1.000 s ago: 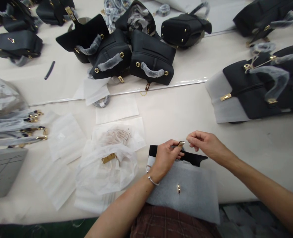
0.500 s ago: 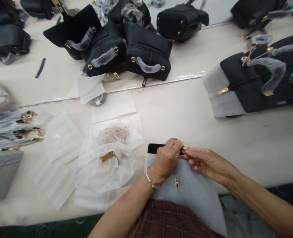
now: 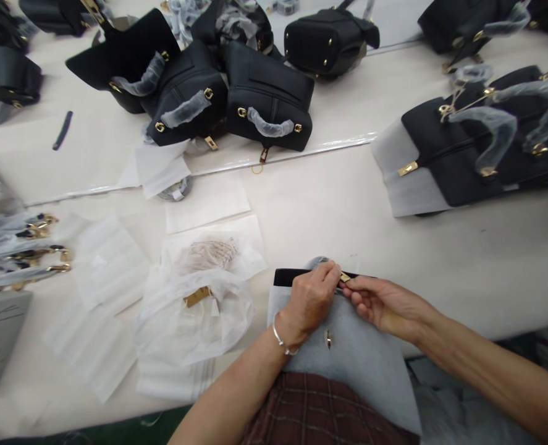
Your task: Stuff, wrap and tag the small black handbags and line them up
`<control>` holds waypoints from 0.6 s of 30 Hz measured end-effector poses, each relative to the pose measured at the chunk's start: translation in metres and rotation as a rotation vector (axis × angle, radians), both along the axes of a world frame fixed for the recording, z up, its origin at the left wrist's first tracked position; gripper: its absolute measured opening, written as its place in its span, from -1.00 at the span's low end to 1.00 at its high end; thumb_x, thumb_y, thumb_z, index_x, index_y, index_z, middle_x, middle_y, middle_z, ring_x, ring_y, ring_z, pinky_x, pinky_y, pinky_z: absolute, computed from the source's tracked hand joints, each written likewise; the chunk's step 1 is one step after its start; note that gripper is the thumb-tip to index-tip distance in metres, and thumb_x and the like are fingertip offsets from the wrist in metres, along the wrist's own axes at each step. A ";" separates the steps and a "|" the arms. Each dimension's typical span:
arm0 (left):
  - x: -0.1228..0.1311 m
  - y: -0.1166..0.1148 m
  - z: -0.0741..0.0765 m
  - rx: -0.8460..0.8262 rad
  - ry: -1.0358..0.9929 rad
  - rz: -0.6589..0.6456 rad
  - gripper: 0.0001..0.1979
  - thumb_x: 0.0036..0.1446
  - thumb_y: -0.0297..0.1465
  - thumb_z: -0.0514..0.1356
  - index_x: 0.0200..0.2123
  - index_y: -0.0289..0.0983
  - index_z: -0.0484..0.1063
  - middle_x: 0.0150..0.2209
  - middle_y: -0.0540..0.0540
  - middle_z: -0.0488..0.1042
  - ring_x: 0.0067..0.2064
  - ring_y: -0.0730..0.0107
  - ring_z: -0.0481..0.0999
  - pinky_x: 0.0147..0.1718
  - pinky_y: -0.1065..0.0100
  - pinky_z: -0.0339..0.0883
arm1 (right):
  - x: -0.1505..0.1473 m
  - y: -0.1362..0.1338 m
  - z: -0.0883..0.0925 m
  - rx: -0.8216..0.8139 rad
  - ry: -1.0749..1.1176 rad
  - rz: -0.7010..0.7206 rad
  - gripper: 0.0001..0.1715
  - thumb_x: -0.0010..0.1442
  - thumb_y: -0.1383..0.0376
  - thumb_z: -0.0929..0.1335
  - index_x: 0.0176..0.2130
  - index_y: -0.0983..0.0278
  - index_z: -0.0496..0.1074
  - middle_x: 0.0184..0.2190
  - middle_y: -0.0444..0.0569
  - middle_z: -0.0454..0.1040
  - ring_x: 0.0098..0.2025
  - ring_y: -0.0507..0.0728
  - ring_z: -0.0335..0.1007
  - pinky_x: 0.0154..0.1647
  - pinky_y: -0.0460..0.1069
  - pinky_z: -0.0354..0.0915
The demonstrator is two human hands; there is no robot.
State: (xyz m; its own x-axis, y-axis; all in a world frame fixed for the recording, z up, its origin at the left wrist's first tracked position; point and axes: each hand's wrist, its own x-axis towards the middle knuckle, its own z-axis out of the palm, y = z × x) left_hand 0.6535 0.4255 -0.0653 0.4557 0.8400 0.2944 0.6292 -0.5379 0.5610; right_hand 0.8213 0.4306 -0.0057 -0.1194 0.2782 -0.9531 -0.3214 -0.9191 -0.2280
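A black bag wrapped in grey foam sheet [image 3: 361,358] lies at the table's near edge, partly on my lap. A small gold stud [image 3: 328,338] pokes through the foam. My left hand [image 3: 311,300], with a silver bracelet at the wrist, is closed over the bag's black top edge [image 3: 283,277]. My right hand [image 3: 379,301] meets it from the right. Both pinch a small gold clasp [image 3: 345,277] between their fingertips.
Clear plastic bags with gold hardware [image 3: 194,303] and white foam sheets [image 3: 111,259] lie to the left. Several black handbags with wrapped handles [image 3: 264,99] crowd the far side, and another wrapped bag [image 3: 463,154] lies at the right. Wrapped straps [image 3: 28,247] sit at the left edge.
My right hand dropped from above the bag to meet my left at the gold clasp. The grey foam now covers more of the bag's black top.
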 end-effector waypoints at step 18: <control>0.005 0.007 0.000 -0.142 -0.026 0.098 -0.82 0.34 -0.47 0.08 -0.10 -0.25 0.46 -0.25 -0.05 0.57 -0.34 0.39 0.56 -0.42 0.45 0.40 | -0.011 0.025 0.010 0.058 -0.144 0.079 -0.86 0.07 0.45 0.40 -0.52 0.33 0.43 -0.63 -0.17 0.36 -0.66 -0.10 0.21 -0.74 -0.24 0.16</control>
